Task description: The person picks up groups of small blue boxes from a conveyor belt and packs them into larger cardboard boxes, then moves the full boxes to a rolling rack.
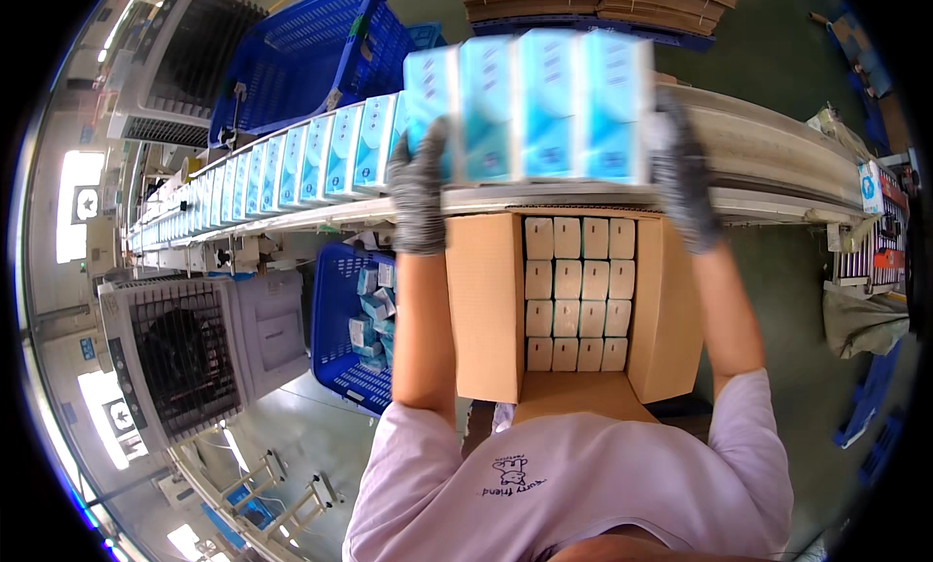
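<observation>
- The open carton (486, 299) stood in front of the person's chest, its flaps folded outward.
- Directly beyond the carton was the row of four packs (549, 105), blue and white, upright side by side, caught between the two hands and blurred; it looked bigger than the packs lined up to its left.
- The left hand (420, 188), in a grey glove, lay beyond the carton's left flap, thumb and fingers parted and pressed against the left end of the row.
- The right hand (683, 173), gloved alike, was beyond the carton's right flap, flat against the row's right end; blur hid its fingers, so I could not tell how they were spread.
- Inside the carton sat packed packs (567, 298), pale ends up, four across and four deep.
- Beyond the carton ran the conveyor (768, 154); to the carton's left, a long line of packs (340, 152) stood on it.
- Left of the carton, a blue basket (340, 372) held loose blue-and-white packs, with a grey fan unit (267, 329) farther left.
- Well beyond the carton lay stacked flat cardboard (544, 0); well to its right hung a drab sack (865, 321).
</observation>
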